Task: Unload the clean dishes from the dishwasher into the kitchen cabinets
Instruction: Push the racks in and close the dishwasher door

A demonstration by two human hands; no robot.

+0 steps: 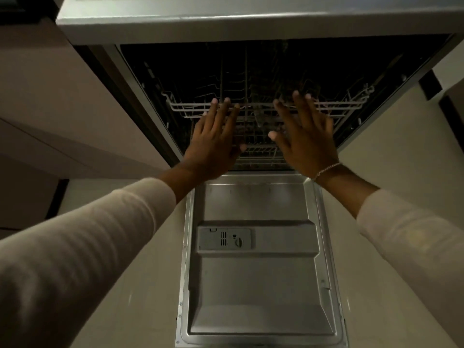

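Your left grip (213, 144) and right grip (305, 141) lay spread at the white wire rack (346, 106), contents lost in darkness.

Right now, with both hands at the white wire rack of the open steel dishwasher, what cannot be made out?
Head view only.
What the white wire upper rack holds: interior too dark.
Lower wire rack: mostly behind the left hand and right hand.
Whether either hand touches the rack: blurred.

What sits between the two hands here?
Head view: only the rack, its wire rail and tines, spans the gap between left hand and right hand; no dish discernible.
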